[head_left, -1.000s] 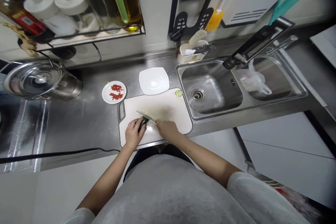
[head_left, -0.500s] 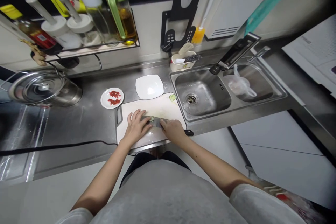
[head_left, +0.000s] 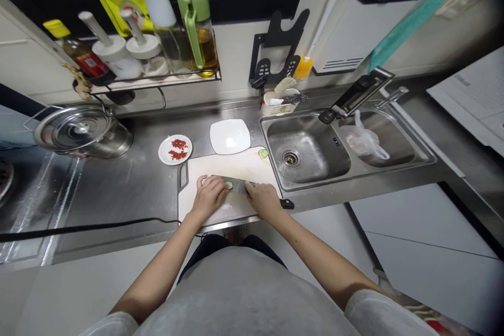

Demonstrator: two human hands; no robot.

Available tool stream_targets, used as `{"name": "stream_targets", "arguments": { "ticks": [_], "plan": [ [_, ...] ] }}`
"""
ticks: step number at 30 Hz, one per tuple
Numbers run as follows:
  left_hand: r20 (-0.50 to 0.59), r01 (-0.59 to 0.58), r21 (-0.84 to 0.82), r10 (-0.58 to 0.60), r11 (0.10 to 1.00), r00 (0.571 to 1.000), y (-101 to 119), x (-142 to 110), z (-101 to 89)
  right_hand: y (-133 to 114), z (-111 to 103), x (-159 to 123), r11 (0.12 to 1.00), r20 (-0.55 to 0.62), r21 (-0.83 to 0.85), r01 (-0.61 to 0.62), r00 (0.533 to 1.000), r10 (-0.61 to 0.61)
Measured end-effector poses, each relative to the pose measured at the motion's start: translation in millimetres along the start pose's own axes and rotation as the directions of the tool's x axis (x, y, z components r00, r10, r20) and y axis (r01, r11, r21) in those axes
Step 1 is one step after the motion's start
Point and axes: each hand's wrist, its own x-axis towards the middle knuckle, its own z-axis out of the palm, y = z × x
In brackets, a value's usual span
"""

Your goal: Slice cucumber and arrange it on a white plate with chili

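Likely slicing | right hand [head_left: 265, 202]: gripping knife [head_left: 239, 187] | left hand [head_left: 208, 197]: curled, hold unclear | next, presumably: free slice [head_left: 229, 185] at its 2 o'clock

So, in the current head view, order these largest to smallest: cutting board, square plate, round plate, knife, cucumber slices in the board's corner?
1. Cutting board
2. Square plate
3. Round plate
4. Cucumber slices
Knife: between board and slices, but unsure against the plates, as the right hand hides part.
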Motion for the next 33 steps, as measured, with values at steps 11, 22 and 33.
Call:
{"name": "stream_targets", "arguments": {
  "ticks": [11,22,33],
  "plan": [
    [-0.13,0.692,-0.295,-0.745,0.659,0.654,-47.4,27.7,16.8,27.7,8.7,0.6,0.983,0.015,0.051,-0.175,0.985,0.174],
    [-0.22,0.73,0.023,-0.708,0.684,0.671,-63.7,49.9,34.3,24.5,11.2,1.8,0.974,0.078,0.101,-0.205,0.977,0.197],
    [-0.294,0.408,-0.171,-0.442,0.897,0.848,-48.9,-12.0,21.4,5.7,13.3,2.6,0.976,0.133,0.187,-0.116,0.987,0.092]
  ]
}}
